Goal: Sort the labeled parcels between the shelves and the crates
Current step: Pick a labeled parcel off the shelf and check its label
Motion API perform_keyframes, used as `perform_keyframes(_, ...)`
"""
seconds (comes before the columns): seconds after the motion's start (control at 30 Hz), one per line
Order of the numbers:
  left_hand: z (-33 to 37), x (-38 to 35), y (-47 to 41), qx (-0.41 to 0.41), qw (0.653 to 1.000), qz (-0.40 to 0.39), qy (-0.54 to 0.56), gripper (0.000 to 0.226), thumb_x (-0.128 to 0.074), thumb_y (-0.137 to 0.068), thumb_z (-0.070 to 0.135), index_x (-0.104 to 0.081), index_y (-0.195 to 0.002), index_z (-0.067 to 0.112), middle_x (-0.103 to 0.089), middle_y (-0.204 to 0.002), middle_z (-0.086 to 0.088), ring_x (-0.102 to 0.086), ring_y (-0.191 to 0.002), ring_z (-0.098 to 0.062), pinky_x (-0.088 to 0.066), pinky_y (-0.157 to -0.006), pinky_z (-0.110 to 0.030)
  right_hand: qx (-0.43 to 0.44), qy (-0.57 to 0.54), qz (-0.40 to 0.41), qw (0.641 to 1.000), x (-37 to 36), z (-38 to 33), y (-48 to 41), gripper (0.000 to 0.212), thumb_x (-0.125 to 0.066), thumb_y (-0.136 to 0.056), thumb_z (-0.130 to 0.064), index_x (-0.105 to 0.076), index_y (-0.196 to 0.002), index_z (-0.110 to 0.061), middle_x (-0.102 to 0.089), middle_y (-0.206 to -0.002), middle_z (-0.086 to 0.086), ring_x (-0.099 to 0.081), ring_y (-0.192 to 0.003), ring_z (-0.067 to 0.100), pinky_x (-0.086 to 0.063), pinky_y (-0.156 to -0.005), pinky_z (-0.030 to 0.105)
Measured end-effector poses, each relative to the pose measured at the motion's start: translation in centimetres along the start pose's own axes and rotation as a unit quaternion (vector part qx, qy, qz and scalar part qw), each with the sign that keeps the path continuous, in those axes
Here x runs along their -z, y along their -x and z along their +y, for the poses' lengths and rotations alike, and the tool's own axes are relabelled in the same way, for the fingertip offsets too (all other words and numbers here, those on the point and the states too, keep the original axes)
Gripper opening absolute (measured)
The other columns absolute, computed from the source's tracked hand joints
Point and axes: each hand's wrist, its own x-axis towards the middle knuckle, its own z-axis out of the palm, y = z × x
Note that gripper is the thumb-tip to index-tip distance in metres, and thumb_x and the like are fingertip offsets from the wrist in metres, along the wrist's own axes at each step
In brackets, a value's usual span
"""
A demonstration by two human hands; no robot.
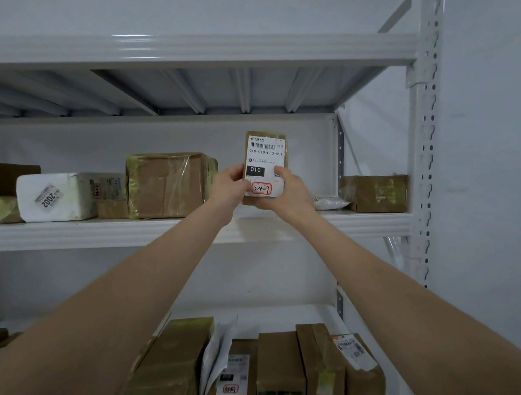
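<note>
Both bare arms reach up and forward toward a white metal rack [420, 116]. The left hand [227, 187] and right hand [287, 190] together hold one small parcel [265, 154] upright in front of the middle shelf [127, 234], its white label facing the camera. Each grip is closed on the parcel's lower part: the left thumb lies on the label's left edge, the right thumb on its right edge, and the remaining fingers are hidden behind the parcel. The label carries a barcode, the code 010-010-L30-551, a black box reading 010, and a red-outlined handwritten mark near the bottom. The parcel appears to be held just above the shelf's front edge, in the open gap between the taped box [167, 184] to the left and a small white pouch [329, 202] to the right; whether its base touches the shelf cannot be told. Farther left on the same shelf lie a white packet [52, 196] marked 2002 and other brown parcels; at the far right stands a brown box [376, 193]. The lower shelf [275, 317] holds a row of brown parcels [284, 371] set on edge, one showing a 010 label, with a white mailer [216, 354] wedged among them.
</note>
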Motion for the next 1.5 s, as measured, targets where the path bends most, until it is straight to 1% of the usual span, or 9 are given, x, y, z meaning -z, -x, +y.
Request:
perform_keyframes(0.1,-0.7,-0.1,-2.4,-0.002,0.999,-0.015,-0.036,0.042,-0.051,-0.084,-0.008,-0.064,-0.117,0.015,-0.069,-0.113,-0.005,-0.063,-0.104,-0.021,-0.052,-0.091,-0.034,-0.007,0.086,0.006,0.996,-0.6,0.2,-1.9,0.072,-0.075,-0.077,-0.032,-0.043,-0.141,-0.028,-0.041,-0.140,0.003,-0.050,-0.122,0.025,-0.041,-0.102,0.036)
perform_keyframes(0.3,-3.5,-1.2,-5.4,0.014,0.996,-0.069,-0.056,0.029,-0.061,-0.084,0.001,-0.066,-0.106,0.019,-0.070,-0.105,-0.005,-0.060,-0.072,-0.005,-0.049,-0.061,-0.014,-0.049,0.158,0.028,0.986,-2.0,1.5,-4.6,0.030,-0.057,-0.091,-0.021,-0.064,-0.117,-0.035,-0.047,-0.127,0.006,-0.056,-0.110,0.030,-0.045,-0.099,0.039)
perform_keyframes(0.47,-5.6,-1.1,-6.4,0.054,0.989,-0.111,-0.085,0.057,-0.051,-0.088,0.001,-0.040,-0.143,0.008,-0.052,-0.134,-0.011,-0.054,-0.118,-0.023,-0.045,-0.104,-0.037,-0.074,0.243,0.066,0.965,-2.5,2.9,-5.1,0.031,-0.052,-0.093,-0.018,-0.065,-0.114,-0.037,-0.052,-0.127,0.002,-0.058,-0.108,0.027,-0.045,-0.083,0.033)
perform_keyframes(0.63,-4.6,0.9,-5.2,-0.014,0.988,-0.100,-0.119,0.047,-0.047,-0.090,-0.001,-0.047,-0.137,0.008,-0.056,-0.130,-0.012,-0.055,-0.116,-0.023,-0.043,-0.105,-0.039,-0.093,0.345,0.075,0.931,-3.7,1.2,-5.0,0.033,-0.049,-0.094,-0.019,-0.059,-0.125,-0.024,-0.046,-0.129,0.007,-0.042,-0.119,0.028,-0.040,-0.085,0.037)
perform_keyframes(0.87,-2.1,8.7,-3.3,-0.238,0.926,0.097,-0.278,0.038,-0.051,-0.085,0.001,-0.057,-0.121,0.013,-0.059,-0.113,-0.003,-0.057,-0.104,-0.020,-0.048,-0.090,-0.033,0.051,0.146,0.025,0.988,-9.9,-3.8,-3.9,0.060,-0.059,-0.088,-0.042,-0.038,-0.141,-0.023,-0.042,-0.140,0.007,-0.038,-0.127,0.028,-0.038,-0.098,0.040)
perform_keyframes(1.07,-2.1,17.4,-3.7,-0.192,0.885,0.221,-0.361,0.053,-0.053,-0.090,0.012,-0.036,-0.141,0.011,-0.041,-0.138,-0.011,-0.043,-0.126,-0.024,-0.039,-0.102,-0.036,0.002,-0.008,-0.068,0.998,-12.4,-6.1,-3.6,0.093,-0.069,-0.081,-0.046,-0.017,-0.151,-0.014,-0.031,-0.151,0.011,-0.034,-0.136,0.030,-0.033,-0.106,0.038)
perform_keyframes(1.2,-1.1,20.9,-4.8,-0.047,0.960,0.138,-0.241,0.064,-0.049,-0.097,0.023,-0.016,-0.151,0.011,-0.031,-0.152,-0.014,-0.036,-0.136,-0.029,-0.033,-0.111,-0.041,-0.055,-0.088,-0.062,0.993,-12.9,-8.1,-3.9,0.105,-0.071,-0.081,-0.044,0.000,-0.153,-0.017,-0.018,-0.158,0.009,-0.025,-0.143,0.027,-0.027,-0.111,0.036)
perform_keyframes(1.3,-0.9,21.5,-5.5,0.025,0.975,0.057,-0.213,0.063,-0.047,-0.098,0.027,-0.017,-0.150,0.009,-0.033,-0.150,-0.015,-0.038,-0.134,-0.031,-0.035,-0.100,-0.036,-0.088,-0.102,-0.085,0.987,-13.2,-8.9,-3.9,0.106,-0.072,-0.081,-0.043,0.001,-0.153,-0.018,-0.020,-0.158,0.009,-0.027,-0.142,0.028,-0.026,-0.112,0.037)
perform_keyframes(1.5,-2.4,22.8,-6.6,0.008,0.991,0.002,-0.137,0.041,-0.058,-0.091,0.025,-0.047,-0.127,0.009,-0.056,-0.108,-0.002,-0.049,-0.082,-0.012,-0.038,-0.071,-0.027,-0.132,-0.134,-0.052,0.981,-13.9,-9.3,-3.1,0.102,-0.072,-0.080,-0.046,-0.007,-0.154,-0.018,-0.024,-0.157,0.006,-0.030,-0.141,0.027,-0.028,-0.111,0.039)
